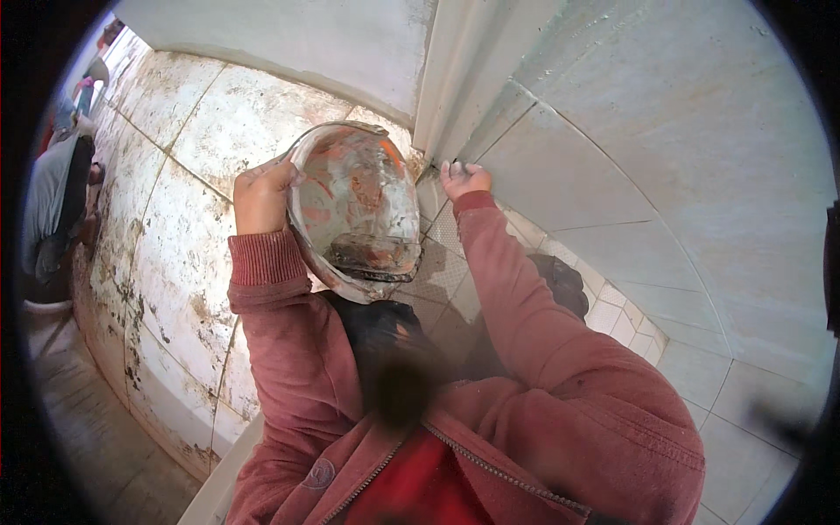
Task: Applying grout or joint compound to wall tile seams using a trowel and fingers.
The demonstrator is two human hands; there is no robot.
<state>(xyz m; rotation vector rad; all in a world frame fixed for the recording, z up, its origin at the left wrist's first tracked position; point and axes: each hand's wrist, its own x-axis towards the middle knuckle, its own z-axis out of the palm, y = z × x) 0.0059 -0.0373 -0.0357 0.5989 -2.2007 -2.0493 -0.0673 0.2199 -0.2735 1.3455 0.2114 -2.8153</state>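
My left hand (267,188) grips the rim of a pale, grout-smeared bucket (354,188) with orange streaks, tilted so that its inside shows. A dark flat band or object (367,258) lies across the lower part of it. My right hand (465,179) is right of the bucket, close against the tiled wall's corner by a cream door frame (446,105). Its fingers are curled, and I cannot make out what, if anything, is between them. Both forearms are in maroon sleeves.
A tiled wall (612,175) rises on my right above small-tiled flooring (437,271). A dirty white tiled floor (192,289) extends left, below a pale wall (289,35). A crouching person (57,210) is at the far left. My dark-clad leg and shoe (564,289) show beneath my right arm.
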